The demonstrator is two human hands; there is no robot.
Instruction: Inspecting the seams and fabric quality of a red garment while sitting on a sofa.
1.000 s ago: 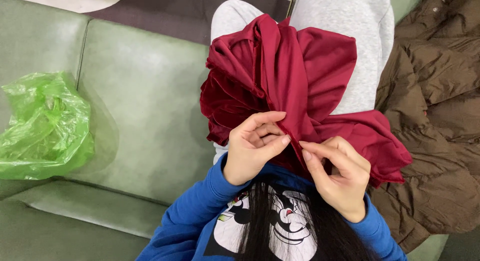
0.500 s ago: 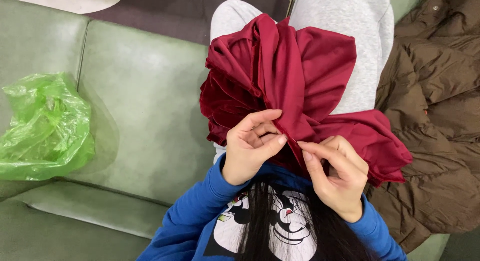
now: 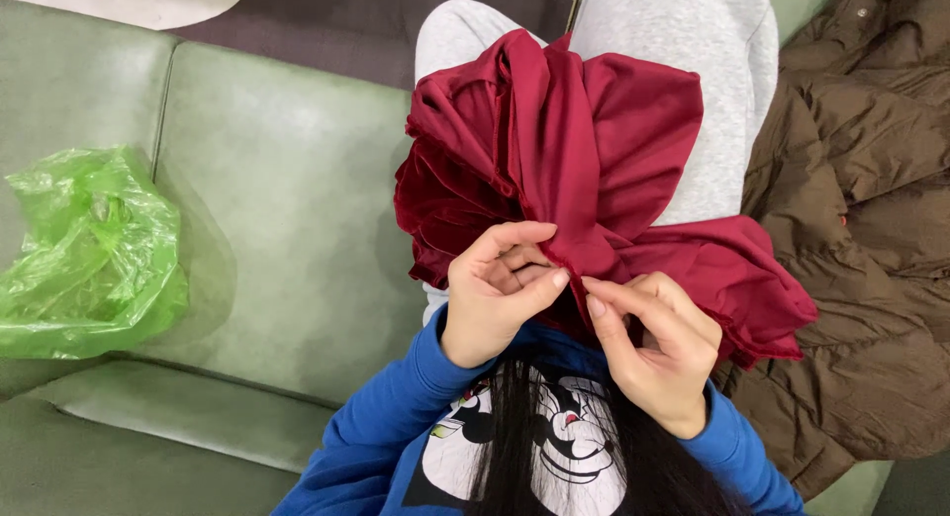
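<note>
1. The left hand [image 3: 500, 293] pinches a fold of the dark red cloth [image 3: 584, 180] between thumb and fingertips.
2. The right hand [image 3: 653, 348] grips the same edge just beside it, fingers closed on the fabric.
3. The cloth lies bunched on the person's lap, over grey trousers [image 3: 693, 71].
4. A green plastic bag [image 3: 84, 254] sits far left on the green sofa [image 3: 287, 209].
5. A brown padded jacket [image 3: 871, 249] lies at the right.

Both hands raised close before the chest, forearms in blue sleeves angling up from below. Left hand [image 3: 495, 298] curled, thumb and forefinger pinched together at the tips. Right hand [image 3: 653, 348] just beside it, fingers [image 3: 606, 318] bent inward, pinching likewise, fingertips nearly meeting the left's.
</note>
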